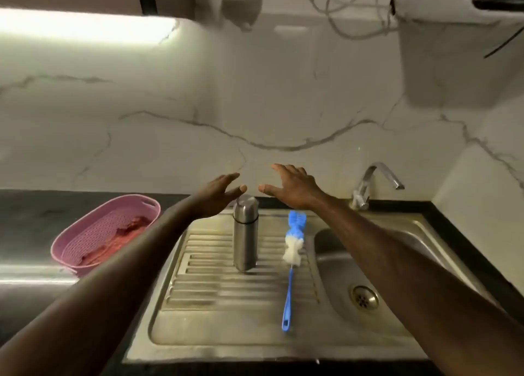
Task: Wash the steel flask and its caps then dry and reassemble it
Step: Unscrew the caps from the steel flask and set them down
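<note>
Both hands hang spread and empty above the flask (pixel 245 234), the left hand (pixel 217 197) and right hand (pixel 293 187) flanking its cap (pixel 246 207), touching nothing. The flask stands capped and upright on the ribbed drainboard (pixel 215 287), a brush (pixel 292 251) just beside it. To start well, I'd grip the body low with one hand and twist the cap with the other, keeping it from tipping toward the basin (pixel 402 265).
</note>
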